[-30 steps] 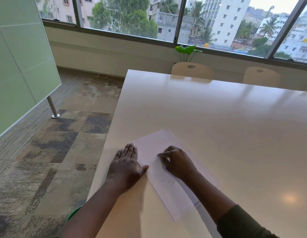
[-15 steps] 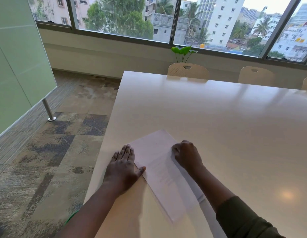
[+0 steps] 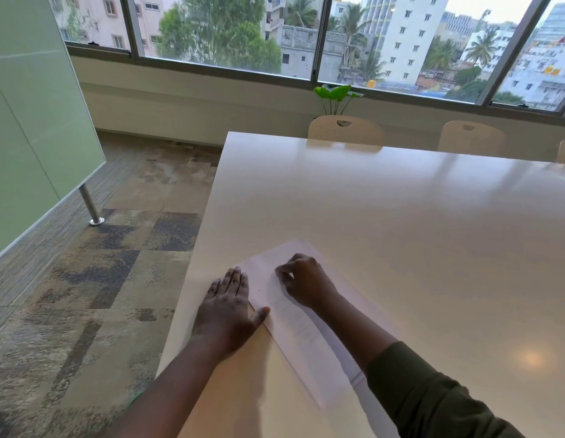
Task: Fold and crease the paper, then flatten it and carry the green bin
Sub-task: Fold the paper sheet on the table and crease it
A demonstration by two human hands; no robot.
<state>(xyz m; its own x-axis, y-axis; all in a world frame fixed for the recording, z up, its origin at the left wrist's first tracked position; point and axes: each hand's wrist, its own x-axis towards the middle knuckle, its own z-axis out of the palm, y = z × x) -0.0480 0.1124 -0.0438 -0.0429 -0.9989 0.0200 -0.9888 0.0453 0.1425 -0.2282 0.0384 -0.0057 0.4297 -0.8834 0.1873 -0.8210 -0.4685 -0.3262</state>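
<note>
Paper (image 3: 301, 327) laid flat on worktop (image 3: 401, 232), near left edge. Left hand (image 3: 229, 306) spread flat, pressed on paper's left edge. Right hand (image 3: 306, 286) curled, fingertips pressed onto paper, nothing grasped.

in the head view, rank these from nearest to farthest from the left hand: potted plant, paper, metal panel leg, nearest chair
1. paper: just right of the left hand, under its thumb.
2. metal panel leg: on the floor, off to the left and ahead.
3. nearest chair: at the table's far edge.
4. potted plant: behind that chair, by the window.
</note>
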